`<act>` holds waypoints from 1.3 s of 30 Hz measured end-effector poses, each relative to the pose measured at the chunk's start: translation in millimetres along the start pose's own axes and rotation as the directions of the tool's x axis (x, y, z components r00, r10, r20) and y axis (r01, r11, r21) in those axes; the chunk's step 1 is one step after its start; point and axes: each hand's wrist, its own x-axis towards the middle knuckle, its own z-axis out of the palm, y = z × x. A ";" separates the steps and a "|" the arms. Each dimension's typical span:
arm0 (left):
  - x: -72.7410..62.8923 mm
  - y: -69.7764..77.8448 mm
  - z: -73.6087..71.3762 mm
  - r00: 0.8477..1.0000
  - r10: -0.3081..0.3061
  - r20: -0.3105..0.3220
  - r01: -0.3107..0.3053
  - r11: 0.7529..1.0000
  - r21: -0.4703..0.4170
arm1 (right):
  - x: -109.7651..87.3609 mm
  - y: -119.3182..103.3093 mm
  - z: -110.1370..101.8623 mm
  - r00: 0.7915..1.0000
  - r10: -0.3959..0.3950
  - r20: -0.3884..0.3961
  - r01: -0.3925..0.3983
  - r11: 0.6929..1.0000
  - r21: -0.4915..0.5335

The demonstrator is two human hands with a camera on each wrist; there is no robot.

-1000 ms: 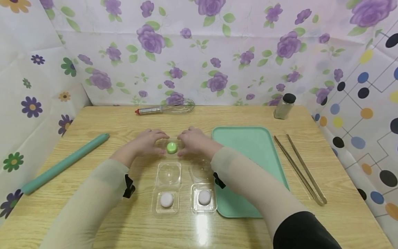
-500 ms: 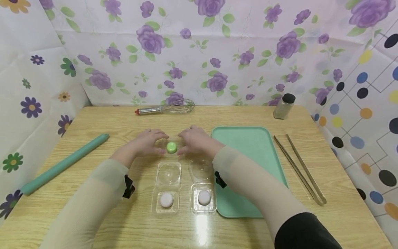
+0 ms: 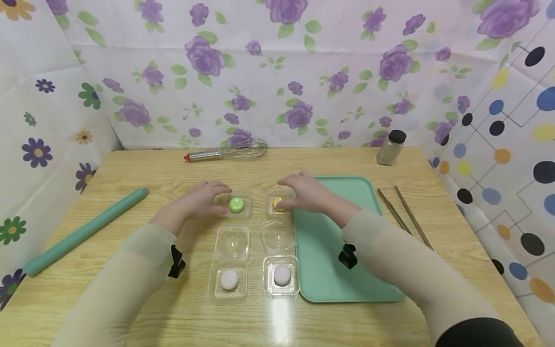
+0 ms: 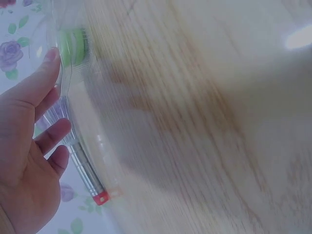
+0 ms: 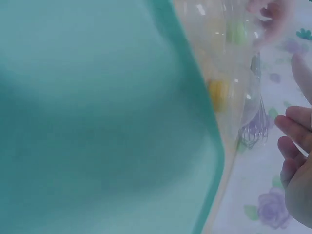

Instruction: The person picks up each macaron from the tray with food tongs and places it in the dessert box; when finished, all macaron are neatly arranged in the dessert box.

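Observation:
My left hand (image 3: 195, 202) is at the left side of a clear plastic box holding a green macaron (image 3: 236, 205). Its thumb and index finger are spread at the box's left corners; in the left wrist view a fingertip meets the clear plastic beside the green macaron (image 4: 73, 47). My right hand (image 3: 310, 193) hovers by a second clear box with a yellow macaron (image 3: 278, 203), partly covered by the fingers. In the right wrist view, that hand (image 5: 300, 146) has loose fingers apart from the yellow macaron (image 5: 219, 95).
Two opened clear boxes in front hold pale macarons (image 3: 229, 279) (image 3: 282, 275). A green tray (image 3: 338, 270) lies right, with metal tongs (image 3: 412, 212) beyond. A whisk (image 3: 230, 152) and lidded jar (image 3: 391, 147) stand back; a green rolling pin (image 3: 86, 231) lies left.
My right hand has left the green macaron's box and moved right to the yellow macaron's box, which its arm had hidden. My left hand stays by the green one. The view shifted slightly.

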 end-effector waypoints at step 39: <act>1.6 91.2 40.3 0.985 0.174 0.005 -0.172 0.968 0.183 | -65.8 12.6 51.6 0.996 -0.082 0.019 0.079 0.989 0.127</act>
